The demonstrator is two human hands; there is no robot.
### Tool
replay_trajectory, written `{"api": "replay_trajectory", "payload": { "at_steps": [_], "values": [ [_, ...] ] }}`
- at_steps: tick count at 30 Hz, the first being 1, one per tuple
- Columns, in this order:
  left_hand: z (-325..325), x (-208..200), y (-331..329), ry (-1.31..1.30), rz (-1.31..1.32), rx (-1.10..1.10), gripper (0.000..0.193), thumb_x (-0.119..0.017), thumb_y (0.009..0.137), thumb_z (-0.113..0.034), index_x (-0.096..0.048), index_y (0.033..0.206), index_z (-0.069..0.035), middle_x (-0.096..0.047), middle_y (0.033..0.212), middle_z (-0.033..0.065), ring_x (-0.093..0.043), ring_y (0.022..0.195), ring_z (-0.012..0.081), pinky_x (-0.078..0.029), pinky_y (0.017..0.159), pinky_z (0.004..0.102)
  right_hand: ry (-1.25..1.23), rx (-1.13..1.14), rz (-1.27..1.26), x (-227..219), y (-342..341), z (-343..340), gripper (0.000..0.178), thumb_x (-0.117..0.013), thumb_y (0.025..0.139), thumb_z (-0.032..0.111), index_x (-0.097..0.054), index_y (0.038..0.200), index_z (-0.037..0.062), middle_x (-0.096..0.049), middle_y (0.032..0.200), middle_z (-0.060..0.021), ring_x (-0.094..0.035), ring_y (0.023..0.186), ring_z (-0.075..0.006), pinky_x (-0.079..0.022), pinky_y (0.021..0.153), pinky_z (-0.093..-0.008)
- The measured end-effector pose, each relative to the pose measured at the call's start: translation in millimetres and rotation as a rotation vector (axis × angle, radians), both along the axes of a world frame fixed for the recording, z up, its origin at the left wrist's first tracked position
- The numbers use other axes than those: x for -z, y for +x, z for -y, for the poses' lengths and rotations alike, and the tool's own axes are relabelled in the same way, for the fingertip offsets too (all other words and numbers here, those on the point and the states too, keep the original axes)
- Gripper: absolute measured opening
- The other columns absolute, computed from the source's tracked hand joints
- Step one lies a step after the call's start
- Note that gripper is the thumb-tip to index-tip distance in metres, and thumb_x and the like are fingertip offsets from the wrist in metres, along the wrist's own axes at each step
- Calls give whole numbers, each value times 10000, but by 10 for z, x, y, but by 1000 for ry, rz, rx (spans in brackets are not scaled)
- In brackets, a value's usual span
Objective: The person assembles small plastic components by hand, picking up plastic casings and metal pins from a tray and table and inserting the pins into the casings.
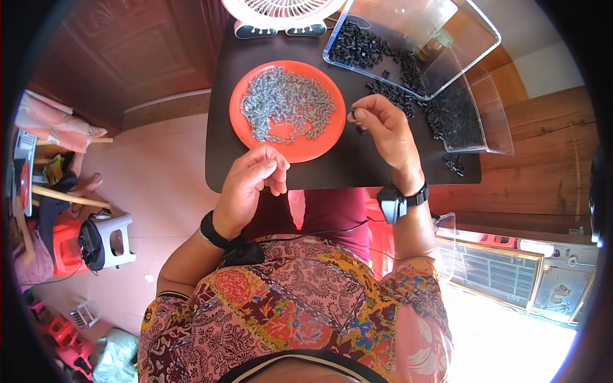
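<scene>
On the dark table [220,137] lies an orange-red plate [303,152] heaped with small silvery metal pieces [281,96], too small to tell springs from screws. At the plate's near edge, my left hand [246,182] is closed, its thumb pressed to curled fingers; whatever they hold is hidden. My right hand [393,137] is just right of the plate, thumb and index finger pinching a small black piece [351,113]. Another black piece lies on the table under those fingertips. Beyond my right hand, many small black plastic pieces [393,96] spread over the table.
A clear plastic bin [460,76] at the far right lies tipped, with black pieces in and around it. A white fan [284,13] stands at the table's far edge. Left, a person's bare foot [92,183] shows near a grey-and-red stool [112,242]. A cable [313,233] crosses my lap.
</scene>
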State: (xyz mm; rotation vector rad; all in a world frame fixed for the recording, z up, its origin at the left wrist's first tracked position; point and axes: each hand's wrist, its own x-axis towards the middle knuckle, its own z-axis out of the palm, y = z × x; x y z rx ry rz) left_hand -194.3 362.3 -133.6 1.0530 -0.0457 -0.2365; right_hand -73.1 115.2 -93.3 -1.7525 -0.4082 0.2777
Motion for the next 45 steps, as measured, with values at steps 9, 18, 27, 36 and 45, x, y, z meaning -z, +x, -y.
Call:
{"api": "replay_trajectory", "payload": {
  "at_steps": [9,18,27,36,45],
  "values": [
    [12,-15,10,-4,-8,19,233,-452,950,-246,-540,920,-33,-562,812,46,-567,678,137,-429,634,251,217,-196,-134,-54,-396,-438,152,-594,887,-27,-638,1027,12,-655,987,-34,-600,957,-111,-467,869,-260],
    [37,68,-9,8,7,27,230,-470,945,-261,-536,940,-41,-562,822,43,-566,700,133,-434,638,255,-147,-284,425,-210,-584,-679,245,-645,769,-60,-639,983,60,-670,863,-69,-651,838,-248,-507,729,-335],
    [-6,76,-16,-209,-74,-3,191,-503,925,-231,-528,945,-44,-565,803,26,-576,702,129,-435,650,254,-147,-177,531,-143,-603,-746,257,-728,719,33,-654,961,77,-654,918,-61,-641,836,-264,-517,714,-344],
    [13,44,-51,-36,-18,-17,202,-474,942,-221,-521,977,-28,-578,838,63,-580,720,152,-437,664,271,-273,-204,684,-70,-640,-802,270,-761,677,80,-658,926,98,-628,842,-40,-623,788,-270,-512,682,-363],
    [-115,66,-7,-50,9,-134,198,-461,945,-238,-522,901,-55,-522,786,26,-540,673,136,-405,621,250,-366,-119,701,-135,-294,-685,169,-695,737,57,-690,906,70,-642,823,-84,-622,812,-282,-515,717,-366]
  ]
}}
